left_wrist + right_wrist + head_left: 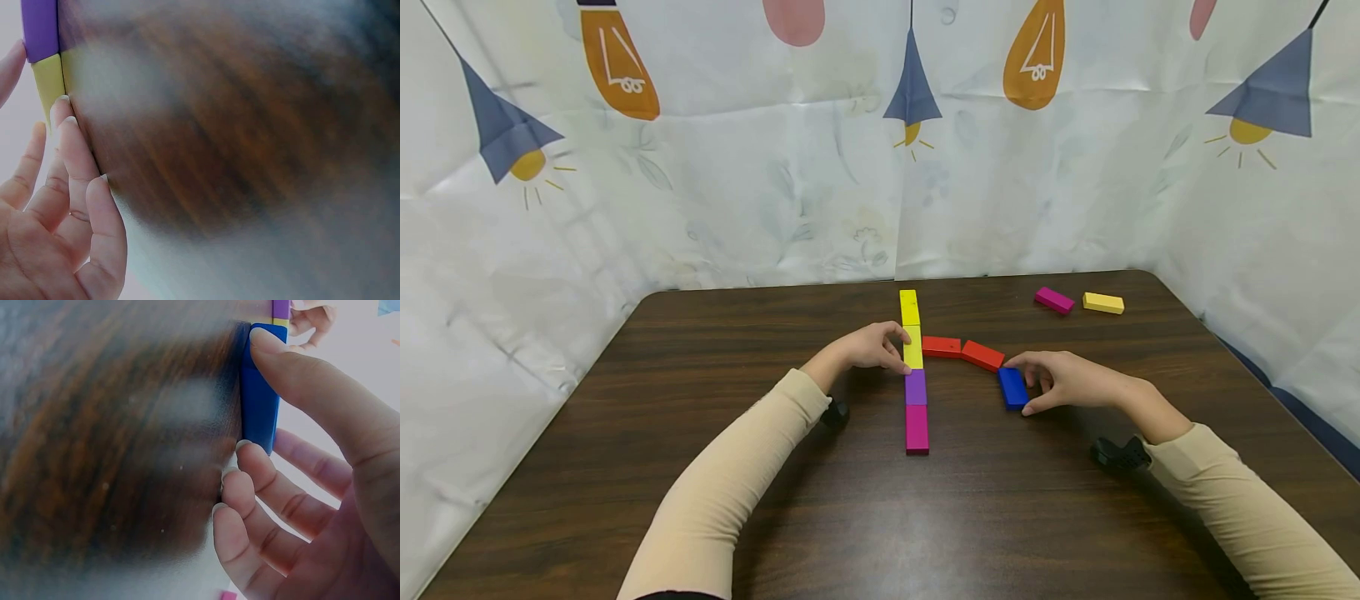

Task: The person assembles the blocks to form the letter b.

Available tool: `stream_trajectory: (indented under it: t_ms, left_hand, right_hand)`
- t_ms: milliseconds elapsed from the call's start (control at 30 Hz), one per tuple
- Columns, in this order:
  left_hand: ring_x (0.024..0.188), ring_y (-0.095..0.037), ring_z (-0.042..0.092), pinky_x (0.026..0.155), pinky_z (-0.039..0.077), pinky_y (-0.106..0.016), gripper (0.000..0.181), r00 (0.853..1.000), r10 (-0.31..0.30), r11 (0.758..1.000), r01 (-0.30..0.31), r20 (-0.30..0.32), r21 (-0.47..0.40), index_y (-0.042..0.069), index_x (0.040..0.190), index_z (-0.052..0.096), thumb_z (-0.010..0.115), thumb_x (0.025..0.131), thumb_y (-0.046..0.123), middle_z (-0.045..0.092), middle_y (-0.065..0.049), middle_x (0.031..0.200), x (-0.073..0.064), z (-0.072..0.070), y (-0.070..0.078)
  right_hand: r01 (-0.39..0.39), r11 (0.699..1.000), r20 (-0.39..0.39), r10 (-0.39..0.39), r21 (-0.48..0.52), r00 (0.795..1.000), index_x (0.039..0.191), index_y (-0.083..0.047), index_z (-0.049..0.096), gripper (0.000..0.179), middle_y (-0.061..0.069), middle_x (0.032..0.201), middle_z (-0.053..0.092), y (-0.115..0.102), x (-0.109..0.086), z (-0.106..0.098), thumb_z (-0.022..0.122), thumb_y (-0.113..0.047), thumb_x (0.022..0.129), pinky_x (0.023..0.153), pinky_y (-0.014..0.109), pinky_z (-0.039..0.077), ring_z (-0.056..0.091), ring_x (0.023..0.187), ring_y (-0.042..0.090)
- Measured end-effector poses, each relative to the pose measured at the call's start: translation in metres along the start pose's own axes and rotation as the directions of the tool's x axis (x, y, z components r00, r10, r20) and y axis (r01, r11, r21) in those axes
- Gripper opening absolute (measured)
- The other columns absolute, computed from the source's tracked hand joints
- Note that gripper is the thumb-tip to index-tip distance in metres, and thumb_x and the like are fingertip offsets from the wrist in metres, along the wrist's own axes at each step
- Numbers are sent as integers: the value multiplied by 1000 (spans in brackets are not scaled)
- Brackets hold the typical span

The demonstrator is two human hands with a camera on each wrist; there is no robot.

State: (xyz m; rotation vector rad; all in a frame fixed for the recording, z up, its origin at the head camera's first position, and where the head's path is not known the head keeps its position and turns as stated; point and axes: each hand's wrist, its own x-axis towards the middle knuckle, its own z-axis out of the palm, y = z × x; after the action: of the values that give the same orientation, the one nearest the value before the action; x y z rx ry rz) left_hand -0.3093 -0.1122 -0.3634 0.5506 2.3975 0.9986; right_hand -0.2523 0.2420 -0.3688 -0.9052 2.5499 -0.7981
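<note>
A straight column of blocks lies on the table: two yellow blocks (911, 307) at the far end, then a purple block (915, 387) and a magenta block (917, 429). My left hand (874, 346) touches the column's left side, fingertips at the nearer yellow block and thumb by the purple one. Two red blocks (942, 347) branch to the right, the second angled toward me. Beyond them a blue block (1012, 388) continues the curve. My right hand (1070, 381) pinches this blue block, thumb (269, 341) at its near end and forefinger at its far end.
A loose magenta block (1055, 301) and a loose yellow block (1103, 303) lie at the table's back right. Behind the dark wooden table (760, 333) hangs a white curtain (737, 192) with printed lamps. Each wrist wears a black camera.
</note>
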Motion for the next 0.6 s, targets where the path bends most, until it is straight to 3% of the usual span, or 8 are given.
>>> stream_trajectory:
  t_ms: [600]
  left_hand:
    - [74,-13,53,71,41,-25,49,1000,9,1000,-9,-1,-1,-2,131,51,77,91,10,67,-7,85,-2,0,1]
  right_hand:
    - [3,1000,-3,-3,14,1000,139,0,55,63,3,100,57,1,-1,1,83,-26,89,65,29,45,53,72,13]
